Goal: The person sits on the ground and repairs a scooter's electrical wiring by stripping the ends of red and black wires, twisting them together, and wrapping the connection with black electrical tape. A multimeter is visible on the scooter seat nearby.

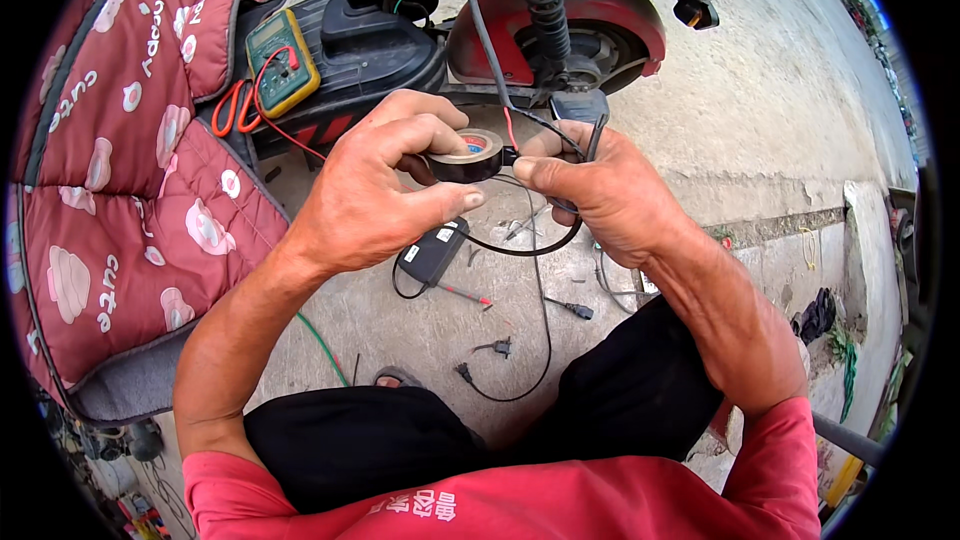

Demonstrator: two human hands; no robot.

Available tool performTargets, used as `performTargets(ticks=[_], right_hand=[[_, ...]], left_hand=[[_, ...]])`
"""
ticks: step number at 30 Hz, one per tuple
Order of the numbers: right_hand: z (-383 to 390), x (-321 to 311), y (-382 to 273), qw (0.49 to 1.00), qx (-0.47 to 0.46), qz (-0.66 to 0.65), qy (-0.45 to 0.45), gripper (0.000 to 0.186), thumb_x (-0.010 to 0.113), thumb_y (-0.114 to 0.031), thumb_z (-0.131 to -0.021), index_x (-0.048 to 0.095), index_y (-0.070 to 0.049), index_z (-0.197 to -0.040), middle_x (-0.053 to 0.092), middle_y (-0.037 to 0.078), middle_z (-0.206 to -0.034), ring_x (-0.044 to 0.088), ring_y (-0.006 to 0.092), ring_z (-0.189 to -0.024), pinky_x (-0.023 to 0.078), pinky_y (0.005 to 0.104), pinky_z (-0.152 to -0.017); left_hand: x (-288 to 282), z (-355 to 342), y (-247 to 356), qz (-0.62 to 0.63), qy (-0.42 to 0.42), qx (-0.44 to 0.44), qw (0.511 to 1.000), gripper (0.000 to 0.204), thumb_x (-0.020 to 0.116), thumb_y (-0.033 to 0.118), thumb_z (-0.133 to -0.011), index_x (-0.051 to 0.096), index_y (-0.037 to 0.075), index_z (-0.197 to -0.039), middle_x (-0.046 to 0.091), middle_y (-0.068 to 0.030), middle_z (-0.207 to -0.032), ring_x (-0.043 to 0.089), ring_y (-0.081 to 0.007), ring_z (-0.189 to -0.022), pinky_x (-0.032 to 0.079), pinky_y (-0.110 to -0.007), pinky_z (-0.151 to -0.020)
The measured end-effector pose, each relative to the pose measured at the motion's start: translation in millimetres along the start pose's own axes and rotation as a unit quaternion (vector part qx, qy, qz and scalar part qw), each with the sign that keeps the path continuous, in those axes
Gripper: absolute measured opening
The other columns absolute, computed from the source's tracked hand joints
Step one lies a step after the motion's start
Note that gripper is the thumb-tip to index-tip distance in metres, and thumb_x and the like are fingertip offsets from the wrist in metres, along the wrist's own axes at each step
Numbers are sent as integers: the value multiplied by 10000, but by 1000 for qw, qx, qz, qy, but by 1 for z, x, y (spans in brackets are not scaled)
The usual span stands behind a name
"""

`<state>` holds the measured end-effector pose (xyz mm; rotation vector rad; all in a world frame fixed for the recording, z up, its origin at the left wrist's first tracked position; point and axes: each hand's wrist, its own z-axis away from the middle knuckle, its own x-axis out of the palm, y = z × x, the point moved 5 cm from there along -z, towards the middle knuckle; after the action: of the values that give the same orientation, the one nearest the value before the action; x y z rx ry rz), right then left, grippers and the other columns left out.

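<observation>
My left hand [385, 180] is closed round a roll of black electrical tape [466, 168], thumb below and fingers on top. A short end of tape runs from the roll to my right hand [590, 175]. Between its thumb and fingers, my right hand pinches a black cable [540, 252], and a thin red wire [509, 126] shows just above the thumb. The exact spot where tape meets wire is partly hidden by the fingers. From the scooter above, a grey cable [483, 30] comes down to my right hand.
An electric scooter [375, 50] stands ahead, its rear wheel [600, 25] at the right. On its footboard lies a yellow-green multimeter [282, 60] with red leads. A red quilted cover [150, 170] hangs at left. A black charger box [432, 252] and plugs [490, 348] lie on the concrete.
</observation>
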<state>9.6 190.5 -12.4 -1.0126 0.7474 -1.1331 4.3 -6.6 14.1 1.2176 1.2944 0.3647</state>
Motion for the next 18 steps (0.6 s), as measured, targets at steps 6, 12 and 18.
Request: performTargets(ticks=[6, 12, 18], right_hand=[[4, 3, -7, 998, -51, 47, -4, 152, 737, -144, -876, 638, -30, -896, 575, -19, -741, 463, 52, -630, 390, 238, -562], [9, 3, -14, 988, -99, 117, 17, 155, 733, -135, -876, 653, -2, -878, 592, -20, -717, 488, 48, -653, 413, 245, -576], [17, 10, -22, 980, -118, 155, 37, 183, 741, -147, -867, 677, 24, -887, 639, 13, -730, 533, 61, -664, 454, 255, -599]], left_hand=[[-6, 1, -5, 120, -90, -13, 989, 294, 678, 112, -825, 636, -27, -1080, 568, -146, -1264, 584, -160, -1015, 495, -295, -858], [-6, 0, -4, 261, -124, -75, 954, 284, 677, 176, -874, 645, -18, -1079, 563, -169, -1279, 581, -181, -1054, 506, -327, -892], [9, -2, -4, 336, -106, -37, 935, 249, 710, 237, -886, 656, 19, -993, 575, -168, -1245, 574, -194, -1065, 473, -363, -948]])
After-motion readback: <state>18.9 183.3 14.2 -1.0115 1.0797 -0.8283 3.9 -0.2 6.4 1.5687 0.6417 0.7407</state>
